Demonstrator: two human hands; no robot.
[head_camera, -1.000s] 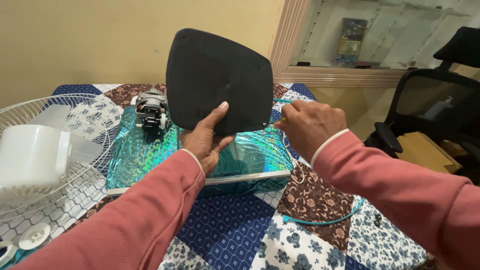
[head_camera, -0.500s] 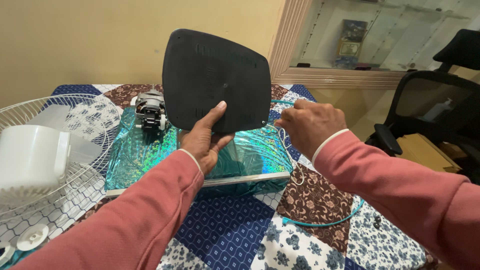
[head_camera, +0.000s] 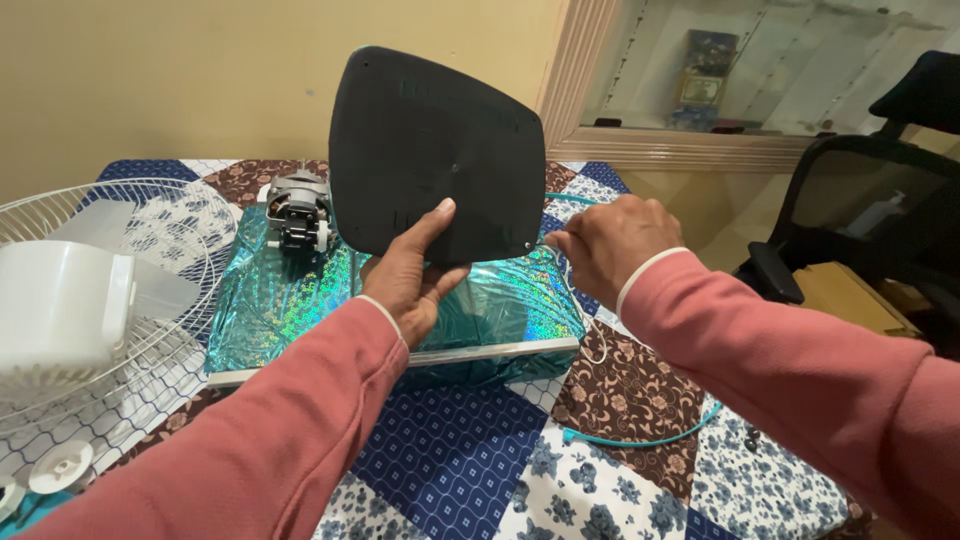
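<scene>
My left hand (head_camera: 412, 275) holds a black rounded plastic base plate (head_camera: 435, 150) upright by its lower edge, thumb across its face. At the plate's lower right corner, my right hand (head_camera: 610, 245) pinches a thin white wire (head_camera: 583, 320) that hangs down from there. Behind the plate, a small electric motor (head_camera: 298, 212) sits on a shiny teal-wrapped box (head_camera: 290, 305) on the patchwork tablecloth.
A white wire fan guard (head_camera: 120, 290) and a white plastic housing (head_camera: 55, 305) lie at the left, with small white knobs (head_camera: 60, 467) near the front corner. A teal cord (head_camera: 640, 435) loops on the cloth. A black office chair (head_camera: 860, 215) stands to the right.
The black plate has tilted slightly and risen a little in my left hand. My right hand has stayed at its lower right corner on the wire.
</scene>
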